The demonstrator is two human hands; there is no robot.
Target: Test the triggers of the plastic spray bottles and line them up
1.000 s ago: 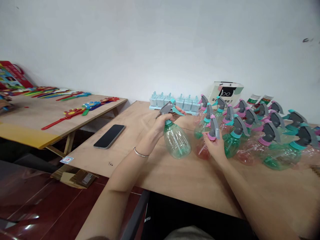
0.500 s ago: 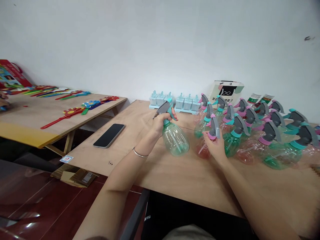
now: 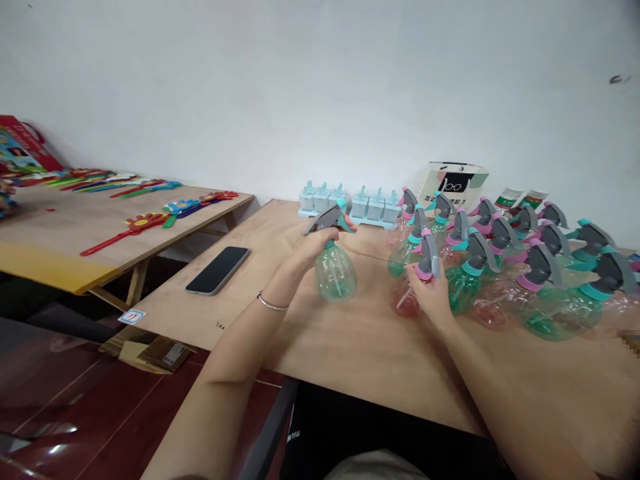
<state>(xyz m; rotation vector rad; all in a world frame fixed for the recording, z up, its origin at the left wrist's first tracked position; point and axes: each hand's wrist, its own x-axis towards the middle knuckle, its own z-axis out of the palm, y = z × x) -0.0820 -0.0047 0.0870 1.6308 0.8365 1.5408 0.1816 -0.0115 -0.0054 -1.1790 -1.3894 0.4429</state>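
My left hand [image 3: 324, 241] is wrapped round the neck of a green spray bottle [image 3: 336, 273], just under its grey and turquoise trigger head. This bottle is nearly upright over the table, left of the others. The fingers of my right hand [image 3: 431, 288] close on a pink spray bottle [image 3: 406, 298] near its pink collar, at the front left of the group. Close beside it are a green spray bottle [image 3: 462, 288] to the right and another green spray bottle [image 3: 399, 255] behind. Whether the held green bottle touches the table, I cannot tell.
Several more spray bottles [image 3: 565, 313] crowd the right of the wooden table [image 3: 320, 353]. Pale blue popsicle moulds [image 3: 373, 208] and a printed box [image 3: 453, 187] stand by the wall. A phone [image 3: 219, 270] lies at left. Hand clappers [image 3: 143, 223] lie on another table [image 3: 45, 250].
My left hand has shifted the green spray bottle slightly left and turned it more upright. My right hand keeps its place at the pink spray bottle.
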